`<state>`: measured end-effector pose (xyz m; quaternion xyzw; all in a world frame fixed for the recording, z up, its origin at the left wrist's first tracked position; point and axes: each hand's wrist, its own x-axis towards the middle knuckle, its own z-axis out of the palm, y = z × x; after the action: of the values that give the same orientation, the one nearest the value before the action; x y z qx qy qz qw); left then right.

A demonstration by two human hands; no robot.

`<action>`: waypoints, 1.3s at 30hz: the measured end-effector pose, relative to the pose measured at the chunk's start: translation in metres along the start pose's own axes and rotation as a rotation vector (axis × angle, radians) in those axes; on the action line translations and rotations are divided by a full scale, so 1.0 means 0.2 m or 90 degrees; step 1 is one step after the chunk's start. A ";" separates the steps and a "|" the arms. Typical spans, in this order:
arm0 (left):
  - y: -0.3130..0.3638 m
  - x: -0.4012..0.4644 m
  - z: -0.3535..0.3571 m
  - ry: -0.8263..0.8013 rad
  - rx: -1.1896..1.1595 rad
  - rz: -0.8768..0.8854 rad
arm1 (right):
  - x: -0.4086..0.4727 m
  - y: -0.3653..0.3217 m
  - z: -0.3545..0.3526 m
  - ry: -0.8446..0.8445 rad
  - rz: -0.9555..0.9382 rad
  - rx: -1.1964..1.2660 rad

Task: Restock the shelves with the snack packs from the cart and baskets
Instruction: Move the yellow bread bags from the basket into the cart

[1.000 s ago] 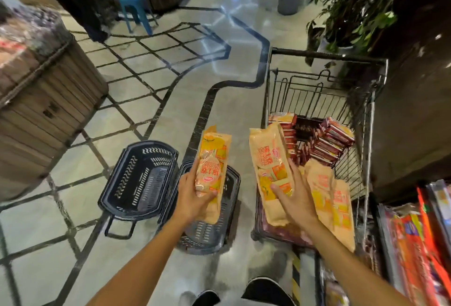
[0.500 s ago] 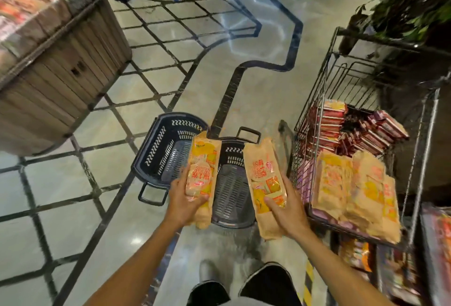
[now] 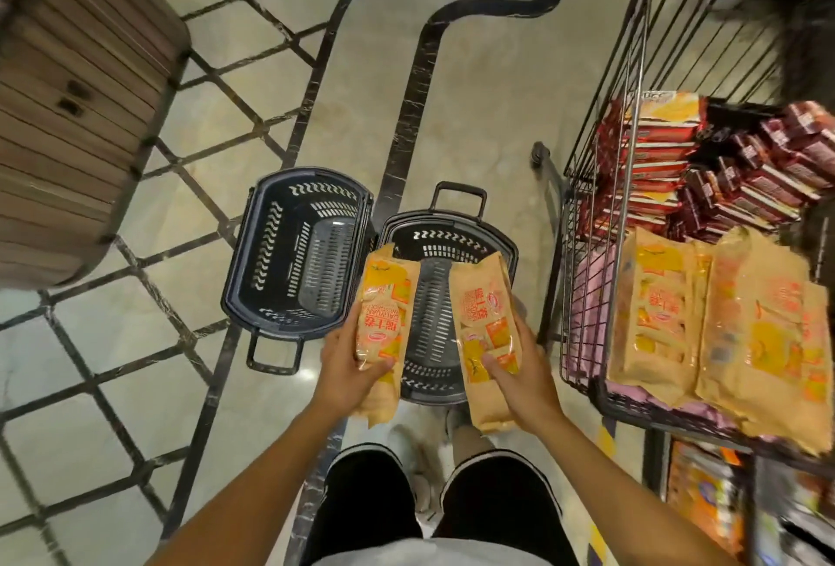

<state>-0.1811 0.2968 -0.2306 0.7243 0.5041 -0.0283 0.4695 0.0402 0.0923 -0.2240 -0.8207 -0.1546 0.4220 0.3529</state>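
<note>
My left hand (image 3: 350, 373) grips an orange snack pack (image 3: 384, 317) from below, thumb across its front. My right hand (image 3: 519, 373) grips a second orange snack pack (image 3: 483, 321) the same way. Both packs hang over the nearer of two dark plastic baskets (image 3: 506, 245) on the floor; the other basket (image 3: 253, 249) lies to its left. Both baskets hold nothing. To the right stands the wire cart (image 3: 628, 204) with more orange packs (image 3: 723, 317) at its near end and stacked red packs (image 3: 655, 159) further back.
A wooden display stand (image 3: 77, 104) fills the upper left. Shelf goods (image 3: 705, 498) show at the lower right under the cart. The tiled floor (image 3: 135, 385) spreads to the left. My legs and shoes are straight below.
The view has tilted down and turned left. Both hands have carried their packs from beside the cart to above the nearer basket, held lower and closer together.
</note>
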 end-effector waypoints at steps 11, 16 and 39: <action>-0.32 0.54 0.46 -0.093 0.055 -0.036 | 0.54 0.56 0.57 0.018 0.124 0.071; -0.62 0.81 0.65 -0.136 0.058 -0.047 | 0.71 0.75 0.87 0.066 0.147 0.048; -1.24 1.55 1.21 -0.157 0.089 -0.054 | 1.71 1.45 1.56 0.058 0.368 -0.063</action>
<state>-0.1122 0.3555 -0.6860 0.7242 0.4694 -0.1718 0.4750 -0.0187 0.2157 -0.7525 -0.8648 0.0811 0.4600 0.1842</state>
